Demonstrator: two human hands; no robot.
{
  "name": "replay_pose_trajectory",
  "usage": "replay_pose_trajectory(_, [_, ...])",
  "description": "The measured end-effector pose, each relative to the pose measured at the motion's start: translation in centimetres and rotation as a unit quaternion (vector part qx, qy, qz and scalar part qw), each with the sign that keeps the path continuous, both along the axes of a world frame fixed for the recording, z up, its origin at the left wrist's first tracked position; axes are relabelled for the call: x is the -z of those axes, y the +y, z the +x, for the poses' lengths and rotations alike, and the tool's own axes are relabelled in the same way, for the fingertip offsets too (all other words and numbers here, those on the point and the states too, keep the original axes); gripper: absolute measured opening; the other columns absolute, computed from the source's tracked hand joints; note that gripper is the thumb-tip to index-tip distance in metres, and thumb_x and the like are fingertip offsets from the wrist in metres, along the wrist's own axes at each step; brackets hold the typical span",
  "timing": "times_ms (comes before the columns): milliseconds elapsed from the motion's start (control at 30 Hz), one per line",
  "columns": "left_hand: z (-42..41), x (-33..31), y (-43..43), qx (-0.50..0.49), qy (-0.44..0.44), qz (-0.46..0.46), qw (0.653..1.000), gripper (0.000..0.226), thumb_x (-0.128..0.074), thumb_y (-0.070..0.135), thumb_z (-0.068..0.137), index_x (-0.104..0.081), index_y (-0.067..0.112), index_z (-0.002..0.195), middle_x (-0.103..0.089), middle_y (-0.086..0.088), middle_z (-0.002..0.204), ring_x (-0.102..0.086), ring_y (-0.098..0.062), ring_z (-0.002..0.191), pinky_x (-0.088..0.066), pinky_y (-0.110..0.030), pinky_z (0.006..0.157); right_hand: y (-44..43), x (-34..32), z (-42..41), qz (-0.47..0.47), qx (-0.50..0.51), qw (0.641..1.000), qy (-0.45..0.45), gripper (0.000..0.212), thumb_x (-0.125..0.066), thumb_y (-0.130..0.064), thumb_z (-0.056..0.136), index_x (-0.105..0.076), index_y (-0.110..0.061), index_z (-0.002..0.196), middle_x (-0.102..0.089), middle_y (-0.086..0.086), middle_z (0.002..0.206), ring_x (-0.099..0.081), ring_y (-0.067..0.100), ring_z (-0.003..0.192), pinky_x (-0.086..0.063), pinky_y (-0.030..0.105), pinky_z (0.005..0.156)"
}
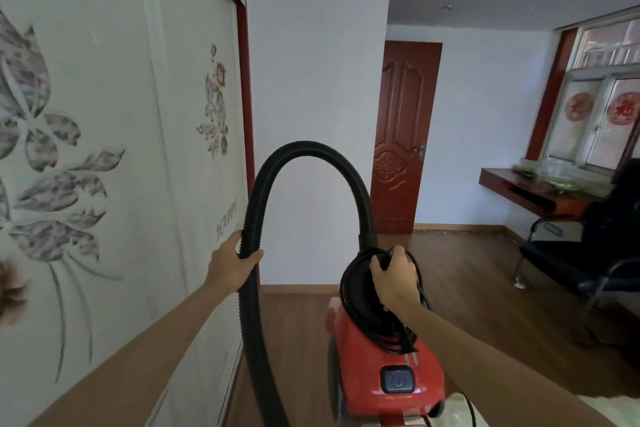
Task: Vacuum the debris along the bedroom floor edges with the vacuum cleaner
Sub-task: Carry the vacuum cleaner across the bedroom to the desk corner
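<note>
The work seems to be at the setup step. The right hand [393, 276] is closed around the top of the red vacuum cleaner [391, 364] together with the wound cord [356, 284]. The left hand [232, 265] is wrapped around the black hose [304, 149], left of the vacuum cleaner. Next, I think, the cord must be unwound and plugged in. A wardrobe [104, 114] stands close on its left, and a black chair [588, 253] far to its right may block that floor edge.
</note>
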State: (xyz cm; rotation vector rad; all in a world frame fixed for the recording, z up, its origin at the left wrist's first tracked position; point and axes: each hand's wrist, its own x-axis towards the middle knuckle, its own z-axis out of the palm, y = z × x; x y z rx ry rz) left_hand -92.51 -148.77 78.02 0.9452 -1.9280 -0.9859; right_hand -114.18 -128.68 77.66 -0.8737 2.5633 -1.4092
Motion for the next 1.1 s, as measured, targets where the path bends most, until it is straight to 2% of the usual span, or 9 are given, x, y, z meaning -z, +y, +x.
replay_pose_trajectory(267, [-7.1, -0.2, -8.8, 0.038, -0.010, 0.007, 0.999, 0.050, -0.071, 0.021, 0.090, -0.052, 0.017, 0.137, -0.068, -0.011, 0.104, -0.063, -0.018, 0.075, -0.053, -0.026, 0.059, -7.8, -0.7, -6.4, 0.005, 0.044, 0.999, 0.010, 0.024, -0.050, -0.034, 0.100, -0.043, -0.011, 0.100, -0.056, 0.010, 0.092, -0.063, 0.028, 0.071, -0.059, 0.045, 0.057])
replay_pose_trajectory(333, [-8.8, -0.1, -10.2, 0.048, -0.015, 0.001, 0.999, 0.046, -0.071, 0.019, 0.090, -0.054, 0.016, 0.133, -0.069, -0.012, 0.101, -0.062, -0.017, 0.073, -0.053, -0.026, 0.059, -9.3, -0.5, -8.1, 0.006, 0.051, 0.999, 0.009, 0.024, -0.050, -0.034, 0.100, -0.043, -0.011, 0.100, -0.057, 0.011, 0.092, -0.063, 0.028, 0.068, -0.059, 0.043, 0.055])
replay_pose_trajectory(500, [-13.1, 0.6, -15.0, 0.045, -0.023, 0.017, 0.999, 0.059, -0.073, 0.024, 0.089, -0.048, 0.018, 0.142, -0.068, -0.013, 0.102, -0.068, -0.028, 0.082, -0.060, -0.041, 0.072, -13.3, 0.3, -12.7, 0.022, 0.056, 0.998, 0.009, 0.021, -0.051, -0.031, 0.100, -0.044, -0.011, 0.102, -0.060, 0.011, 0.087, -0.061, 0.025, 0.060, -0.055, 0.037, 0.046])
replay_pose_trajectory(700, [-19.5, 1.9, -20.9, 0.055, -0.023, 0.035, 0.998, 0.059, -0.073, 0.023, 0.089, -0.048, 0.019, 0.142, -0.068, -0.012, 0.097, -0.069, -0.028, 0.081, -0.060, -0.039, 0.069, -19.8, 1.4, -20.0, 0.022, 0.050, 0.998, 0.013, 0.021, -0.053, -0.030, 0.099, -0.044, -0.011, 0.098, -0.061, 0.011, 0.087, -0.059, 0.022, 0.059, -0.048, 0.032, 0.044])
replay_pose_trajectory(800, [-23.5, 2.5, -24.3, 0.059, -0.027, 0.042, 0.997, 0.059, -0.073, 0.024, 0.089, -0.047, 0.019, 0.141, -0.069, -0.013, 0.100, -0.069, -0.027, 0.081, -0.059, -0.035, 0.064, -23.5, 1.7, -24.1, 0.009, 0.052, 0.998, 0.015, 0.021, -0.053, -0.030, 0.099, -0.042, -0.012, 0.093, -0.059, 0.011, 0.085, -0.057, 0.023, 0.059, -0.046, 0.032, 0.045])
replay_pose_trajectory(933, [-29.1, 2.1, -28.9, 0.052, -0.027, 0.033, 0.998, 0.056, -0.073, 0.025, 0.089, -0.050, 0.014, 0.139, -0.067, -0.006, 0.100, -0.067, -0.020, 0.080, -0.055, -0.025, 0.055, -28.5, 1.7, -29.3, 0.010, 0.042, 0.999, 0.021, 0.022, -0.050, -0.031, 0.100, -0.041, -0.011, 0.096, -0.057, 0.012, 0.085, -0.055, 0.023, 0.055, -0.045, 0.030, 0.042])
replay_pose_trajectory(1033, [-32.7, 1.5, -31.4, 0.049, -0.019, 0.008, 0.999, 0.058, -0.072, 0.023, 0.089, -0.049, 0.012, 0.141, -0.066, -0.006, 0.103, -0.065, -0.016, 0.078, -0.049, -0.015, 0.056, -31.7, 1.1, -32.9, 0.010, 0.033, 0.999, 0.033, 0.023, -0.050, -0.031, 0.100, -0.041, -0.010, 0.096, -0.057, 0.013, 0.087, -0.054, 0.023, 0.057, -0.041, 0.030, 0.043])
replay_pose_trajectory(1100, [-35.0, 1.2, -33.5, 0.043, -0.019, -0.003, 0.999, 0.057, -0.072, 0.023, 0.090, -0.049, 0.012, 0.141, -0.067, -0.009, 0.106, -0.064, -0.015, 0.076, -0.048, -0.014, 0.058, -34.0, 1.0, -35.5, 0.009, 0.028, 0.999, 0.037, 0.023, -0.051, -0.030, 0.100, -0.041, -0.009, 0.097, -0.058, 0.015, 0.088, -0.055, 0.023, 0.058, -0.040, 0.029, 0.043])
